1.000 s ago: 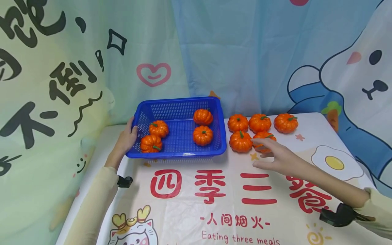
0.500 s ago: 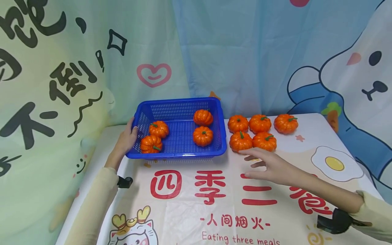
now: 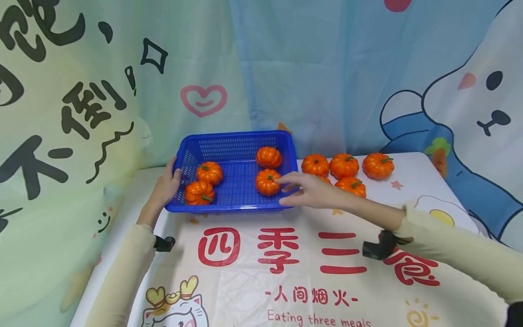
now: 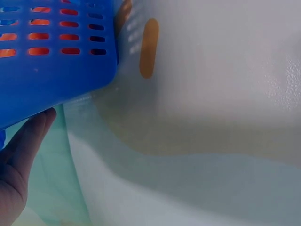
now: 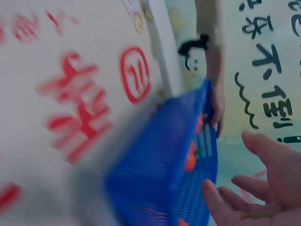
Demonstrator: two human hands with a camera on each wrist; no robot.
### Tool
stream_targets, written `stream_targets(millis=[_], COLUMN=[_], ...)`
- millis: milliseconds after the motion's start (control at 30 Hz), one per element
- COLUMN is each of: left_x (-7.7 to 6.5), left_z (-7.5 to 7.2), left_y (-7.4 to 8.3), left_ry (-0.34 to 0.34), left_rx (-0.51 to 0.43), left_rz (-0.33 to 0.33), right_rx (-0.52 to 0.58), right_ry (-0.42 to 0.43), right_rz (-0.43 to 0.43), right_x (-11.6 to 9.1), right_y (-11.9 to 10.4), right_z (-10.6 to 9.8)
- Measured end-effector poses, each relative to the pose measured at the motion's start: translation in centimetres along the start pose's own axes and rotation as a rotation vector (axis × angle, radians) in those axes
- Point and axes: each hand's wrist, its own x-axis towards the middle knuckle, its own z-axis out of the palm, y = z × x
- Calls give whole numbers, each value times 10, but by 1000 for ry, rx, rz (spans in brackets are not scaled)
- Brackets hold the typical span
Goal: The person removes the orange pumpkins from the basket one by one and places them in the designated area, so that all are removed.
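Observation:
A blue plastic basket (image 3: 239,207) with slotted walls holds several small orange pumpkins (image 3: 268,182) with green stems, two at its left and two at its right. My left hand (image 3: 165,184) holds the basket's left end, thumb over the rim and fingers along the outside. In the left wrist view, fingers (image 4: 32,141) meet the basket's blue edge (image 4: 56,84). My right hand (image 3: 312,188) hangs over the basket's right rim, fingertips close to the front right pumpkin. The right wrist view shows that hand (image 5: 268,188) with fingers spread and nothing between them.
Right of the basket, several more orange pumpkins (image 3: 377,166) lie on the table, the front ones partly hidden by the right hand. A printed cloth (image 3: 245,290) covers the table. A printed curtain (image 3: 302,77) hangs directly behind.
My right hand has moved from over the pumpkins on the right, first back toward me, then left to the basket's right rim. My left hand stays at the basket's left end.

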Motion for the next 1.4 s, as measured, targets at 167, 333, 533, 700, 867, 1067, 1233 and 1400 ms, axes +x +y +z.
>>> stream_targets(millis=[167,333,533,700,867,1067,1233,1400], left_x=[0,3,2,-1,0,1,1,2], left_z=[-6,-1,3,-2,-2,-2,-2,-1], left_y=[-1,-1,-4,-4,-1,-1,-2,0], left_ry=[29,40,28,48,39,38,54,35], left_rx=[23,21,12,21,21,12,16,18], left_rz=[-1,-8,6,20,24,23,20,17], right_rx=[-88,-258,-400,-352,-312,-309,-314,-295], right_ry=[-62,-180,-248,-230,-225,-255,-216,-57], right_rz=[-57,-84,-51,-25,71,117,76,26], right_x=[83,161,223,249,259,264,264,255], right_y=[-25,-36,-43,-46,-38,-29,-26,-29], right_z=[1,20,48,69,76,74,74,66])
